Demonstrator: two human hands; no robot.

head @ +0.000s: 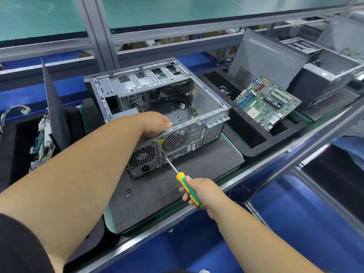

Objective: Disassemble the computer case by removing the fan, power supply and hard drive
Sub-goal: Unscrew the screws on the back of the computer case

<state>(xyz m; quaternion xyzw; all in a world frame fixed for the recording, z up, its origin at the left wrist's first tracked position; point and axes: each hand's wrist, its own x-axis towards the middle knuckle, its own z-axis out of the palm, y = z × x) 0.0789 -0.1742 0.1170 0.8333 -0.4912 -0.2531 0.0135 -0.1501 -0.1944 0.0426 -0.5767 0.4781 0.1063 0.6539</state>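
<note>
The computer case (pixel 157 107) lies on its side on a dark grey foam mat (pixel 177 186), which sits on the conveyor surface (pixel 275 154). Its open side faces up and its rear panel faces the person. The chassis is thin sheet steel, stiff, with folded rims and punched slots. It is likely moderately heavy and slides little on foam. Cut edges may be sharp, so the folded top rim is the safest place to hold.

The power supply (pixel 143 160) occupies the lower left corner of the rear panel. It shows a honeycomb grille and a black mains socket. It is judged to be a dense, rigid metal box; support it from inside the case when the last screw releases, or it may drop.

The fan (pixel 175 140) sits behind a round perforated grille beside the power supply. It is probably light plastic; hold its frame, not its blades. The hard drive is not identifiable in this view.

The left hand (pixel 155 125) rests on the rear top rim, with its fingers curled over the edge and steadying the case. The right hand (pixel 201 192) has its fingers clamped around the yellow-and-green handle of the screwdriver (pixel 183 182). The slim steel shaft meets the rear panel at the edge of the power supply. Small dark screws (pixel 128 192) lie loose on the mat.
</note>
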